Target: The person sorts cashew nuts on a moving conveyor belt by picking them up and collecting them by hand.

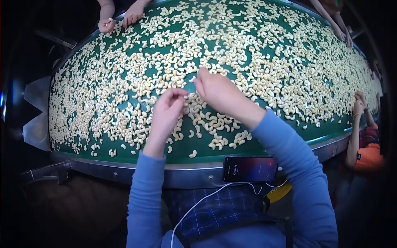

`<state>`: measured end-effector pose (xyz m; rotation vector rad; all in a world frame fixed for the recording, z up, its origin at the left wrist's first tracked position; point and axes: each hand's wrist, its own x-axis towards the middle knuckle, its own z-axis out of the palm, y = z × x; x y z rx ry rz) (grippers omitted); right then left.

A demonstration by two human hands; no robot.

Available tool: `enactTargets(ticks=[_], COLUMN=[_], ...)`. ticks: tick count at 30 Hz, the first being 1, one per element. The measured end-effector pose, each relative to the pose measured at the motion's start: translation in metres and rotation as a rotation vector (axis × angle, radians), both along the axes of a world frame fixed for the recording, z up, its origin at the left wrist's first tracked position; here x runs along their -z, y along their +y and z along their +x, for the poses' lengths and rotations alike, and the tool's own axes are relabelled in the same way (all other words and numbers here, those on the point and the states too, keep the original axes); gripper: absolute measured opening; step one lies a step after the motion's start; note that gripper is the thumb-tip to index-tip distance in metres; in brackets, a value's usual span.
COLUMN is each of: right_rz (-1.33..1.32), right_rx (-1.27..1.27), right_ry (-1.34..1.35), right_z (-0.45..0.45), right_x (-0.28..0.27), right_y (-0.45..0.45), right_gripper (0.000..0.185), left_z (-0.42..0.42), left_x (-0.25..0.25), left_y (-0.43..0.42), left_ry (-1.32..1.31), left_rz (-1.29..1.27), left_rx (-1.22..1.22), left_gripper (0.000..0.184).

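Note:
Pale cashew nuts [215, 124] lie scattered thickly over a green belt [182, 155]. My left hand [168, 108] is over the nuts near the middle, its thumb and forefinger curled together; whatever lies between them is too small to make out. Just right of it and slightly farther out, my right hand [216, 91] is bent over the nuts with thumb and forefinger close together around a small pale piece that looks like a cashew. The two hands are close but apart.
A lit phone [249, 169] with a white cable rests on the metal edge [198, 175] before me. Other people's hands [133, 14] are at the far left edge, with an arm [335, 27] far right and a person in orange [367, 155] at the right. Metal chutes [37, 130] stand left.

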<state>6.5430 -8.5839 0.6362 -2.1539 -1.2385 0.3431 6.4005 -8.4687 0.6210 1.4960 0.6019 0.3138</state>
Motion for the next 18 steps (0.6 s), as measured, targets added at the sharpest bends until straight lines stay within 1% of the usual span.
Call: enactTargets(ticks=[1,2,3,4,5,7,9,10,13,14,15,17,18], right_rz=[0.044,0.188,0.140,0.128,0.088,0.000,0.111,-0.068,-0.320,-0.454,-0.441,-0.290,-0.177], right_rx=[-0.007,-0.091,-0.152,-0.208,-0.220,-0.136,-0.012,-0.016,-0.138,-0.157,-0.180,-0.148,-0.107], right_ry=[0.093,0.017,0.100,0.053,-0.050,-0.208,-0.464,-0.485,-0.481,-0.323,-0.281,-0.428,-0.303], right_z=[-0.011,-0.023,-0.036,-0.046,-0.047,-0.019,0.019,0.026,0.008,0.003,0.000,0.011,0.026], right_x=[-0.009,0.001,-0.009,-0.014,-0.018,-0.010,0.005,0.018,0.021,0.013,0.010,0.006,0.009], right_y=[-0.014,-0.027,-0.043,-0.057,-0.069,-0.085,-0.102,-0.119,-0.160,-0.167,-0.172,-0.168,-0.156], right_gripper=[0.024,0.023,0.023,0.024,0.024,0.025,0.031,0.052,0.072,0.084,0.085,0.060,0.043], left_z=[-0.012,-0.020,-0.023,-0.015,-0.022,-0.025,-0.024,-0.021,-0.022,-0.023,-0.017,-0.004,0.004], left_x=[0.018,0.019,0.015,-0.014,-0.002,0.028,0.025,0.022,0.016,0.019,0.018,0.013,0.022], left_y=[0.000,-0.018,-0.041,-0.067,-0.073,-0.079,-0.086,-0.089,-0.093,-0.093,-0.093,-0.093,-0.091], left_ry=[-0.044,-0.108,-0.057,0.080,-0.011,-0.023,-0.030,-0.037,-0.012,-0.029,0.027,0.143,0.109], left_rz=[-0.183,-0.427,-0.659,-0.843,-0.930,-1.049,-1.035,-1.022,-0.839,-0.833,-0.718,-0.489,-0.393], left_rx=[0.082,0.142,0.047,-0.124,0.052,0.221,0.264,0.288,0.291,0.284,0.263,0.220,0.200], left_gripper=[0.025,0.034,0.042,0.049,0.048,0.039,0.033,0.031,0.030,0.025,0.023,0.019,0.017])
